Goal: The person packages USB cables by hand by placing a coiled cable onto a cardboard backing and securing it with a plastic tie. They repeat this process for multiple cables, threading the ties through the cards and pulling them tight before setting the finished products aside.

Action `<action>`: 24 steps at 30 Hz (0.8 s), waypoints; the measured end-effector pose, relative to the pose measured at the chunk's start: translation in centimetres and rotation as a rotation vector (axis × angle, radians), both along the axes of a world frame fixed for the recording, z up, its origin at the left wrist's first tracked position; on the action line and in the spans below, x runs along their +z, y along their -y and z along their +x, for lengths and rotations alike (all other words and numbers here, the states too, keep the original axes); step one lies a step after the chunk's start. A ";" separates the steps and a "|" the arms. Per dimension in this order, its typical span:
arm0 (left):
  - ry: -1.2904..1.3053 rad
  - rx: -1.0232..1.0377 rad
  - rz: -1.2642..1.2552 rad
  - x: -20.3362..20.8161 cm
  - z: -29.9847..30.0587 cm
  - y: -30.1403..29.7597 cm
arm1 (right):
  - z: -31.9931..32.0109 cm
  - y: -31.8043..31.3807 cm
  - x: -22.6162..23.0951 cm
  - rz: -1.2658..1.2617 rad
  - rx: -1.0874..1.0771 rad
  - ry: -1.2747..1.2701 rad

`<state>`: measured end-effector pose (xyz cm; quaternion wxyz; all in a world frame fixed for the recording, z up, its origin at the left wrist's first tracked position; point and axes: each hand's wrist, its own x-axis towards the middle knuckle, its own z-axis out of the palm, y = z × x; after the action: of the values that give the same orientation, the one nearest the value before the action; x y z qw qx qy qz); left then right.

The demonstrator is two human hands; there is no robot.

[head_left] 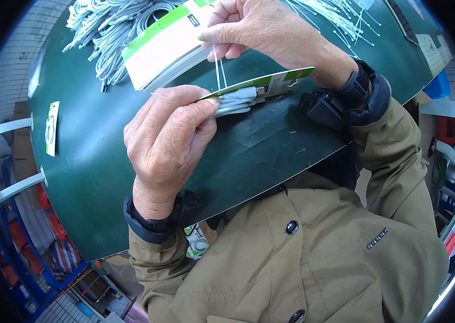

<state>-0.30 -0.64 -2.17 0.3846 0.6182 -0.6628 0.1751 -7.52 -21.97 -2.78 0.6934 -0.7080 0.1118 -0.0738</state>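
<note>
My left hand [165, 134] grips a green-edged packaging card [292, 81] together with a coiled grey cable [236, 101], which lies against the card's near face. The card is tilted so that I see it almost edge-on. Behind it, two strands of a thin white cable tie [218, 70] rise from the card. Thumb and fingers of my right hand [254, 29] are pinched on the upper ends of those strands. How the tie runs round the cable is hidden by the card and my left fingers.
On the green table [93, 183], a stack of white-and-green cards [171, 51] lies just beyond my left hand. A heap of grey cables [114, 37] is at the far left, loose white cable ties [340, 21] at the far right. One card with a cable [52, 129] lies near the left edge.
</note>
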 end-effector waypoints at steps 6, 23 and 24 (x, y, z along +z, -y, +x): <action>-0.005 -0.002 0.004 -0.1 -0.1 -0.1 | -0.5 -0.3 0.7 0.045 0.121 -0.059; -0.013 0.020 0.032 0.2 0.0 0.2 | -0.7 0.1 0.1 0.253 0.365 -0.063; -0.009 0.023 0.044 0.3 0.0 0.2 | -0.7 0.2 0.0 0.260 0.364 -0.055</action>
<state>-0.32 -0.87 -1.90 0.3717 0.6350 -0.6575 0.1622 -8.18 -22.18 -2.76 0.7773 -0.6230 0.0099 0.0869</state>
